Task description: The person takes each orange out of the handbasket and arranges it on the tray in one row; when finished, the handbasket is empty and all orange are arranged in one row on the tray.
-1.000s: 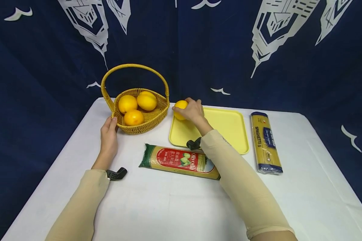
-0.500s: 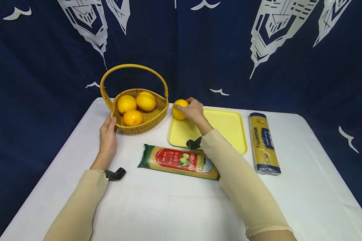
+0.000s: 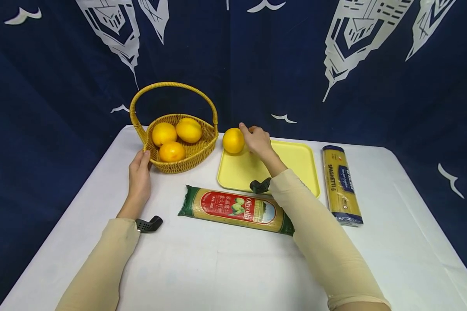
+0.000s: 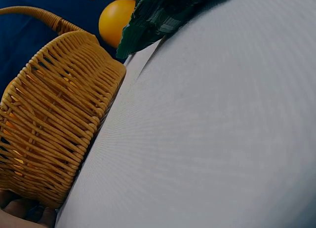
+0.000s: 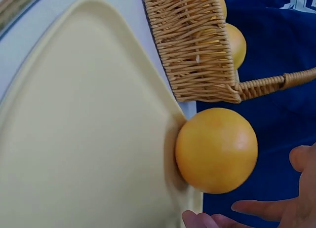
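Observation:
My left hand (image 3: pixel 139 179) grips the near left side of the wicker basket (image 3: pixel 187 166), its thumb at the rim and its fingers curled low against the weave in the left wrist view. Inside the basket lie three oranges (image 3: pixel 172 152). One more orange (image 3: pixel 233 141) rests at the far left corner of the yellow tray (image 3: pixel 292 168). Just to the right of that orange is my right hand (image 3: pixel 260 142), its fingers spread and apart from the fruit in the right wrist view, with nothing held.
A spaghetti pack (image 3: pixel 237 208) with a red label lies in front of the tray, partly under the right forearm. To the tray's right lies a blue-ended spaghetti pack (image 3: pixel 341 185). The basket's tall handle (image 3: pixel 173 84) arches above it. A dark blue curtain (image 3: pixel 233 65) hangs behind the table.
The right hand has let go of the orange and drawn back slightly to the right, leaving it on the tray's corner. The left hand keeps its hold on the basket.

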Available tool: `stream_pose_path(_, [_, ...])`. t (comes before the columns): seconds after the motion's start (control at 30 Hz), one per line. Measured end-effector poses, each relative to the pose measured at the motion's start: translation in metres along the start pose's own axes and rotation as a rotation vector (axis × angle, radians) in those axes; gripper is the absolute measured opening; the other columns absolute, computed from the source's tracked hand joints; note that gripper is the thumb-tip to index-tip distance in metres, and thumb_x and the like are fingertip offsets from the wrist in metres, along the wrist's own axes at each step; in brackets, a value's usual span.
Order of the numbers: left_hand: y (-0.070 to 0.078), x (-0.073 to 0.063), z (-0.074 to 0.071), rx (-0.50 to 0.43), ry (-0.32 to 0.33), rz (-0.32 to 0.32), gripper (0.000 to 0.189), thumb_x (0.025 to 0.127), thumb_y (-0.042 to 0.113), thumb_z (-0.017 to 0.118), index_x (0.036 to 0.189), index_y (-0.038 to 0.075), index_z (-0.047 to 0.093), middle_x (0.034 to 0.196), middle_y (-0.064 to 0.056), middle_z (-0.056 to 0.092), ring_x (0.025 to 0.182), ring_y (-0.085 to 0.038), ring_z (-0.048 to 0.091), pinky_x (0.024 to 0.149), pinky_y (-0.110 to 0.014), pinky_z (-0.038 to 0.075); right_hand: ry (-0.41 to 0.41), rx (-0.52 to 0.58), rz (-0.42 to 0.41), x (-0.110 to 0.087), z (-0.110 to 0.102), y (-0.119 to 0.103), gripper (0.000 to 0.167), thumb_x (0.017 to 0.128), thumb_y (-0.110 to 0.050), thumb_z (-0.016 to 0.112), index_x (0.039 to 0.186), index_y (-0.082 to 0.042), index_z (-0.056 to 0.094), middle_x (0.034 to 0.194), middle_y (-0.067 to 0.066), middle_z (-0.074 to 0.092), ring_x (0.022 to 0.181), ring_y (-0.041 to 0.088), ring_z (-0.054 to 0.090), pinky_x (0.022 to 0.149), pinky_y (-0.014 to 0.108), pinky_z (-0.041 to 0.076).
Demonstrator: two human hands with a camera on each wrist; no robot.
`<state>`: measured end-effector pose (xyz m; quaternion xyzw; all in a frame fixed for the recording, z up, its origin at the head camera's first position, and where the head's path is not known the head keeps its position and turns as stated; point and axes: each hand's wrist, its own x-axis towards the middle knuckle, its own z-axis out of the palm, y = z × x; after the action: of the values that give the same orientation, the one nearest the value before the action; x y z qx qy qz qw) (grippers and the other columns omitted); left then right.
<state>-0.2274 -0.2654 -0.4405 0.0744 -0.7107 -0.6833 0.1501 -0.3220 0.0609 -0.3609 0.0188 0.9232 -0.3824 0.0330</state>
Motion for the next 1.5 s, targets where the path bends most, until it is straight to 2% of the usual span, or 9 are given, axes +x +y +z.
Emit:
stream_pose_path(0.17, [0.001,0.000,0.000,-0.004,-0.004,-0.003,0.058,0.116,0.038,0.036,0.163,0.005,0.034,0.170,-0.009,0.037,0.158,-0.017,0.033,0.132,-0.029,0.027,0.048,0.026,-0.053,-0.004,-0.009,-0.001,0.074,0.109,-0.060,0.039,0.151,0.000,0.053,0.147,0.021,0.060,0.137,0.039,0.052,0.115,0.050,0.049])
stream_pose_path(0.47, [0.000,-0.001,-0.002,-0.013,-0.002,-0.005,0.058,0.116,0.037,0.036,0.163,0.004,0.034,0.170,-0.010,0.037,0.158,-0.017,0.033,0.132,-0.028,0.027,0.108,0.049,-0.189,-0.015,-0.014,-0.015,0.064,0.109,-0.054,0.046,0.142,-0.001,0.062,0.136,0.018,0.067,0.128,0.034,0.060,0.112,0.047,0.052])
stream_pose_path(0.63, [0.000,0.000,-0.002,0.008,-0.001,-0.006,0.058,0.116,0.038,0.036,0.163,0.004,0.036,0.169,-0.009,0.038,0.157,-0.017,0.034,0.132,-0.029,0.027,0.106,0.055,-0.263,-0.024,-0.011,-0.023,0.057,0.109,-0.049,0.049,0.139,-0.003,0.064,0.135,0.016,0.068,0.127,0.033,0.061,0.112,0.047,0.051])
stream_pose_path(0.83, [0.000,0.001,-0.001,-0.032,-0.006,-0.002,0.058,0.115,0.037,0.037,0.162,0.003,0.037,0.169,-0.011,0.038,0.158,-0.018,0.034,0.132,-0.028,0.027,0.053,0.066,-0.360,-0.035,0.001,-0.036,0.053,0.109,-0.047,0.053,0.135,-0.003,0.067,0.133,0.015,0.070,0.125,0.032,0.063,0.109,0.043,0.053])
stream_pose_path(1.07, [0.000,0.001,0.002,-0.028,-0.001,0.005,0.057,0.115,0.037,0.037,0.161,0.003,0.038,0.168,-0.011,0.039,0.157,-0.017,0.035,0.132,-0.028,0.028,-0.034,0.101,-0.417,-0.041,0.021,-0.053,0.056,0.104,-0.047,0.063,0.138,-0.003,0.065,0.136,0.013,0.068,0.117,0.027,0.067,0.098,0.039,0.058])
stream_pose_path(1.33, [0.001,0.000,0.003,-0.008,-0.004,-0.011,0.058,0.116,0.038,0.036,0.163,0.004,0.036,0.170,-0.009,0.038,0.158,-0.017,0.034,0.132,-0.028,0.027,-0.095,0.103,-0.491,-0.042,0.045,-0.072,0.055,0.098,-0.041,0.074,0.138,-0.004,0.066,0.136,0.012,0.069,0.121,0.027,0.065,0.103,0.036,0.056])
stream_pose_path(1.5, [0.000,-0.001,0.001,-0.020,0.004,-0.005,0.056,0.116,0.036,0.037,0.161,0.004,0.038,0.169,-0.010,0.039,0.157,-0.017,0.034,0.132,-0.028,0.027,-0.176,0.082,-0.484,-0.043,0.060,-0.089,0.059,0.097,-0.040,0.074,0.141,-0.003,0.063,0.142,0.012,0.066,0.127,0.028,0.063,0.108,0.035,0.053])
